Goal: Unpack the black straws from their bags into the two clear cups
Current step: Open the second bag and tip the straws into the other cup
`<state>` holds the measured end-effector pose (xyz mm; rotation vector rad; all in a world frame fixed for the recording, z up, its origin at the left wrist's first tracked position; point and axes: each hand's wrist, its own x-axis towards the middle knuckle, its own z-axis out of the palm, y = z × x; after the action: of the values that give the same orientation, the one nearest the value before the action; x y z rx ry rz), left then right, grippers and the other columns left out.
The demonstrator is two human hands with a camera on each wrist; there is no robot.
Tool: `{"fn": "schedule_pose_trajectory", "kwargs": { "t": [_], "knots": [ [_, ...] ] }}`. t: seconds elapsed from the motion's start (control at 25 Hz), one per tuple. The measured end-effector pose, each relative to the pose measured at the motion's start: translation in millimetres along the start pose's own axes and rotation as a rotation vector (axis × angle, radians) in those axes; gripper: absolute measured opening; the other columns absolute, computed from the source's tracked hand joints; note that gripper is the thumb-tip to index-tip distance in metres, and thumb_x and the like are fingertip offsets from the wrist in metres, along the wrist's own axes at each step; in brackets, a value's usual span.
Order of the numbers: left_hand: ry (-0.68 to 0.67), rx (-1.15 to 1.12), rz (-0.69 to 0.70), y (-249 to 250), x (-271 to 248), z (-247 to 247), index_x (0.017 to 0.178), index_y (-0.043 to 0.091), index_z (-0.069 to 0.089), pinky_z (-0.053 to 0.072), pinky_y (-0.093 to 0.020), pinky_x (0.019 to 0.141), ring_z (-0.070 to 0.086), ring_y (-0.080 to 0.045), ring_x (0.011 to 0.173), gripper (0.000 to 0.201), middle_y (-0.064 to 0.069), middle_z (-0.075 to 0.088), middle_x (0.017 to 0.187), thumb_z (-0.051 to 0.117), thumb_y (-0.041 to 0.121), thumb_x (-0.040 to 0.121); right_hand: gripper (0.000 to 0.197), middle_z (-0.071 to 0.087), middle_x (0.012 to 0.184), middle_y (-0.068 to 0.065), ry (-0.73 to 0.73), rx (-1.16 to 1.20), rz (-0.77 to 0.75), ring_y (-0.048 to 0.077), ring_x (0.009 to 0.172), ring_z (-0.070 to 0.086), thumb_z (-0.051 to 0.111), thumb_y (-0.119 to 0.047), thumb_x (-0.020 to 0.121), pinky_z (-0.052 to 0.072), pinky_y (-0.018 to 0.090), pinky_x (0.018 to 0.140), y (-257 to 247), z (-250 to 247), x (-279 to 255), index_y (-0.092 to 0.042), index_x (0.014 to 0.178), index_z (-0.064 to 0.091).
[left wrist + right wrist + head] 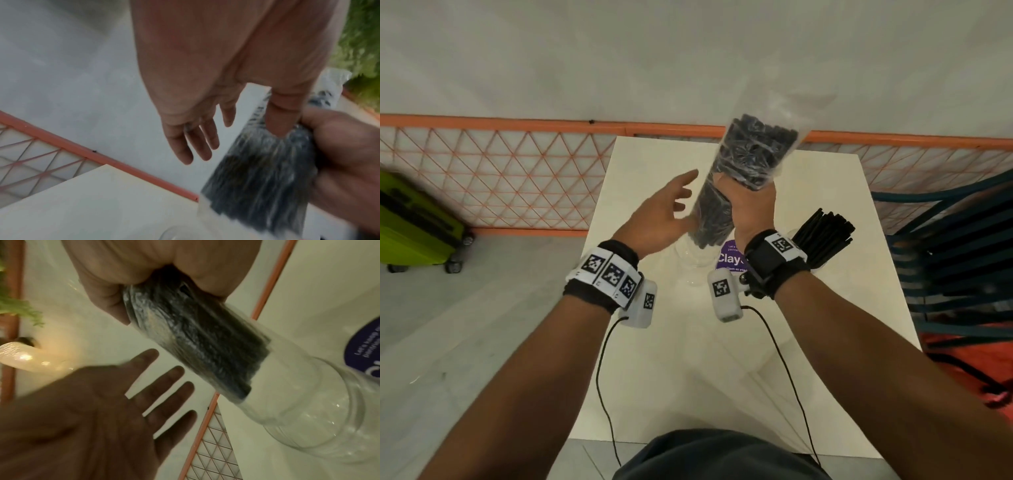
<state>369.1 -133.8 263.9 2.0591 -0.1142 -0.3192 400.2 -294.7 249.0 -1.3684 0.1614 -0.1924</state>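
A clear bag (736, 178) full of black straws (753, 150) was held up in the air, tilted, with its low end right over an empty clear cup (693, 260) on the counter. A second cup (812, 264) stood to the right, mostly hidden. It was packed with loose black straws (825, 233) that stuck out and leaned right.

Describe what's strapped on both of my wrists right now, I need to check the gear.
Both forearms are bare, no sleeves. The left wrist wears a black fabric band wrapped with a row of white square tags printed with black pixel patterns. The right wrist has a black strap with one such tag on top. A small white camera pod, also tagged, hangs under each wrist, and a thin black cable trails from each toward the body.
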Motion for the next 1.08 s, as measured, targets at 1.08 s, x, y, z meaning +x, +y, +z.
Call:
{"fn": "schedule_pose_trajectory", "kwargs": {
  "t": [1.08],
  "knots": [
    [0.133,0.216,0.034,-53.6,31.8,50.1,0.151,0.036,0.014,0.055,-0.050,0.088,0.064,-0.032,0.110,0.108,-0.010,0.063,0.130,0.085,0.032,0.069,0.067,0.054,0.120,-0.001,-0.209,-0.089,0.122,0.002,0.106,0.059,0.075,-0.012,0.083,0.055,0.023,0.086,62.1,-5.3,-2.7,-0.014,0.128,0.025]
  ]
}}
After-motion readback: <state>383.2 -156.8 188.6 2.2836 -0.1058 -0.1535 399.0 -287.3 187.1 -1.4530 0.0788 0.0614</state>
